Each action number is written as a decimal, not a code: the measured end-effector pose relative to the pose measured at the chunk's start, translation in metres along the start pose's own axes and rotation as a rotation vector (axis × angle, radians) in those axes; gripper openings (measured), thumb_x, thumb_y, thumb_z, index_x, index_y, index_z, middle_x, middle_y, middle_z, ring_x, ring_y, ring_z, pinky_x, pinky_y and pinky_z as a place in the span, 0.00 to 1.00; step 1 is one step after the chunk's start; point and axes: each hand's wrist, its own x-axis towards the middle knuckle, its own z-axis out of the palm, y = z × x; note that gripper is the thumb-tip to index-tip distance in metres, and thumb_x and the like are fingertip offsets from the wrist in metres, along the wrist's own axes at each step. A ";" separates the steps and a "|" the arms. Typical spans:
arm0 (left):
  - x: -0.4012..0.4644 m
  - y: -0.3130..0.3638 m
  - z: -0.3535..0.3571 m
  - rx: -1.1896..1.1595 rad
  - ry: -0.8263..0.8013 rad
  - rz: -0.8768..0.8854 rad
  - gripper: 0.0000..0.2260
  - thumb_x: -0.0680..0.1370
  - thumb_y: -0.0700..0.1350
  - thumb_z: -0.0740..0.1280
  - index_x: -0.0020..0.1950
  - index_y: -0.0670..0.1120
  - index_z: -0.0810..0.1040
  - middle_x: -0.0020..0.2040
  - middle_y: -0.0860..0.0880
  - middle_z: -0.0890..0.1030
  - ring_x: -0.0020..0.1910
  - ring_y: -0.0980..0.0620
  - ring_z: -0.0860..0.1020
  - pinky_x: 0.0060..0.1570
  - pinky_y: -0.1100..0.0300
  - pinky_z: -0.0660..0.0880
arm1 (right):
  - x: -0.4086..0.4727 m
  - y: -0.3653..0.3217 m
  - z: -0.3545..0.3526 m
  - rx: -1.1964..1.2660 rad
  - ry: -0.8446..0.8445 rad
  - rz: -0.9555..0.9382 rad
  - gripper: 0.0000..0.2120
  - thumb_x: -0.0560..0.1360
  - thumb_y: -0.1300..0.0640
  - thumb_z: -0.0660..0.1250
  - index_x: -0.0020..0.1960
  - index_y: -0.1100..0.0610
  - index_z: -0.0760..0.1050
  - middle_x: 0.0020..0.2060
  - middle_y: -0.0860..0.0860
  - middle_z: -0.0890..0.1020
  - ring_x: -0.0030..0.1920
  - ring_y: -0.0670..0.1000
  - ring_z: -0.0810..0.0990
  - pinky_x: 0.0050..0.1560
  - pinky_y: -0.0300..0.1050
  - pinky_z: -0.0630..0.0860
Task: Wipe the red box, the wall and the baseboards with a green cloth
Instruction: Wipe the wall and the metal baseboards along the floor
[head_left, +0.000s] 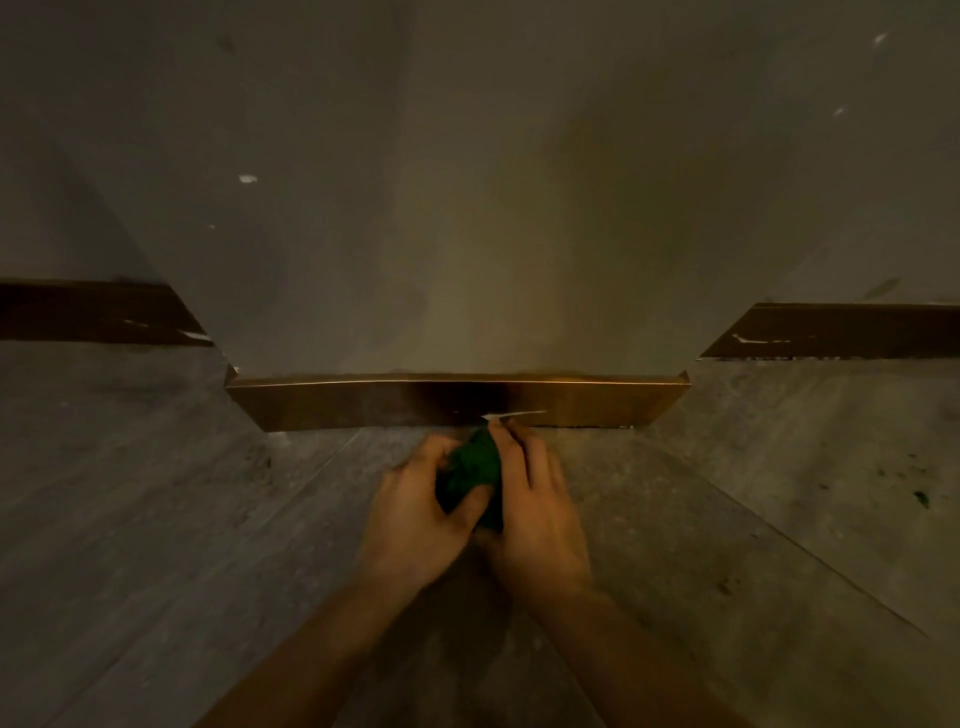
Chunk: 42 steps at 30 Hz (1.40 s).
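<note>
Two bare forearms came up from the bottom edge and met at the cloth (470, 470), which was the nearest thing to the baseboard (363, 405) apart from the fingertips. The left hand (415, 512) lay on the left of the cloth, its fingers curled over the cloth's upper left part and its thumb pressed on the lower fold. The right hand (535, 514) lay on the right of the cloth, fingers bent and close together, covering that side; its fingertips reached past the cloth's top and touched, or all but touched, the baseboard's lower edge. So both hands were closed on the cloth, which sat bunched in a dark green wad between them, over the grey floor (156, 519) and just in front of the baseboard. Whether the cloth itself met the baseboard could not be told, as the picture was blurred there.

The baseboard ran as a brown, shiny strip across the foot of a jutting piece of wall (415, 208). A thin pale streak (514, 415) showed on the baseboard just above the right fingertips. Above the baseboard the wall rose plain and grey-brown, with a few small pale marks. Farther back, to either side of the central baseboard, two more stretches of darker skirting stood on the set-back walls, one at the left (88, 312) and one at the right (841, 332), each with pale scuffs.
</note>
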 end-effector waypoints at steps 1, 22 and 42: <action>-0.002 -0.001 0.000 0.017 -0.007 0.022 0.17 0.73 0.54 0.74 0.55 0.65 0.69 0.49 0.63 0.80 0.48 0.63 0.80 0.43 0.69 0.79 | -0.001 0.001 -0.001 -0.015 0.022 -0.018 0.45 0.69 0.57 0.74 0.78 0.49 0.51 0.72 0.51 0.61 0.71 0.54 0.63 0.65 0.53 0.74; -0.013 -0.050 0.002 0.766 -0.131 0.146 0.52 0.69 0.82 0.48 0.82 0.50 0.43 0.83 0.45 0.41 0.81 0.45 0.38 0.78 0.39 0.48 | 0.007 0.025 -0.025 -0.316 -0.120 -0.262 0.39 0.64 0.59 0.78 0.69 0.50 0.61 0.70 0.59 0.71 0.65 0.66 0.73 0.42 0.61 0.83; -0.012 -0.051 0.003 0.842 -0.158 0.159 0.49 0.70 0.82 0.51 0.78 0.48 0.65 0.82 0.40 0.50 0.81 0.41 0.45 0.76 0.33 0.54 | 0.057 0.009 -0.017 -0.751 -0.003 -0.664 0.23 0.74 0.58 0.62 0.68 0.59 0.71 0.64 0.57 0.74 0.60 0.61 0.73 0.48 0.51 0.79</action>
